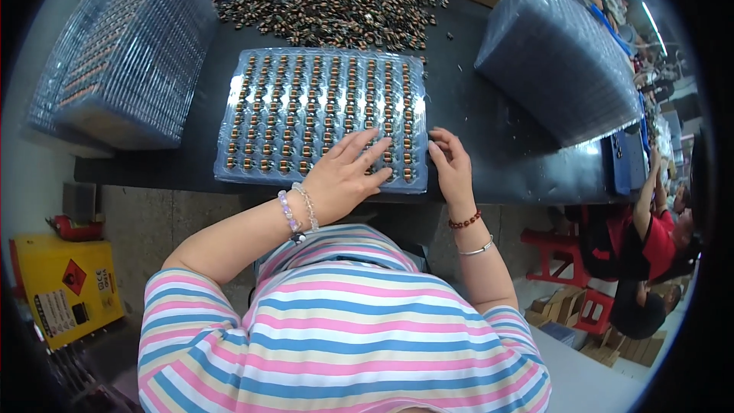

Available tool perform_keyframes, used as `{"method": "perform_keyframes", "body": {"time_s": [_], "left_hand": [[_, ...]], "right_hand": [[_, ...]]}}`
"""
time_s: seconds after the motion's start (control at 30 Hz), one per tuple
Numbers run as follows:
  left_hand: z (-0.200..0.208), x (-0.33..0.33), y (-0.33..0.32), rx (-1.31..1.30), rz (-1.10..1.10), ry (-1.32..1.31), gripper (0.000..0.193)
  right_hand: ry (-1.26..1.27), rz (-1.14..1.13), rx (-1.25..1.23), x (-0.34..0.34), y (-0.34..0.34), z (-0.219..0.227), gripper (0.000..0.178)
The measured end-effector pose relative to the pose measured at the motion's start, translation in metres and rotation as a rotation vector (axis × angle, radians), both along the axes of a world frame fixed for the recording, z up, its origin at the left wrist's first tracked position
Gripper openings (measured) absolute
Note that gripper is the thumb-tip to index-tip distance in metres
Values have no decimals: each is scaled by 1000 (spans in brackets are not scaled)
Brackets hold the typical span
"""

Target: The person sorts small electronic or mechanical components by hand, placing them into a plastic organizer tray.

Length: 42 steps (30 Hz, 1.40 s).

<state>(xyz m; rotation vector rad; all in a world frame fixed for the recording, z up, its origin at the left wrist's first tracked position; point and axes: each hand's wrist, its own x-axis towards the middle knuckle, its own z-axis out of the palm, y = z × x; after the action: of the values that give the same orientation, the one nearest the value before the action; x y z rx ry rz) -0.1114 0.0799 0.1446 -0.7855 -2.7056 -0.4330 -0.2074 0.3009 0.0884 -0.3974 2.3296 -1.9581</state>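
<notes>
Striped shirt (344,321) nearest; before it, a clear tray (256,177) of components (266,164) lies on the table (489,164), probably for easy reach. The left hand (342,177), grip spread wide, covers some, seemingly steadying; the right hand (454,170), grip loosely parted beside the edge, visibly holds nothing. Beyond: loose pile (329,0), flanking stacks (562,53).

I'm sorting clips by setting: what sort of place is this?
Probably a factory workshop: a heap of small components lies on a dark workbench, a clear tray holds rows of similar parts, and tray stacks flank it.
</notes>
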Motion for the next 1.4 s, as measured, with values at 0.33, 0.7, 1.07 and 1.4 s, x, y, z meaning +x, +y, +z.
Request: {"method": "perform_keyframes", "body": {"time_s": [0.33, 0.7, 1.07, 1.4], "left_hand": [[17, -3, -160, 512, 711, 60, 37], [-19, -15, -207, 840, 919, -676, 58], [-26, -36, -220, 1081, 967, -1117, 42], [-11, -28, -220, 952, 957, -1221, 50]], "right_hand": [[-634, 81, -10, -18, 7, 40, 33], [-734, 8, 162, -36, -23, 50, 33], [-705, 135, 416, -43, -39, 43, 60], [-650, 123, 547, -35, -31, 48, 65]]}}
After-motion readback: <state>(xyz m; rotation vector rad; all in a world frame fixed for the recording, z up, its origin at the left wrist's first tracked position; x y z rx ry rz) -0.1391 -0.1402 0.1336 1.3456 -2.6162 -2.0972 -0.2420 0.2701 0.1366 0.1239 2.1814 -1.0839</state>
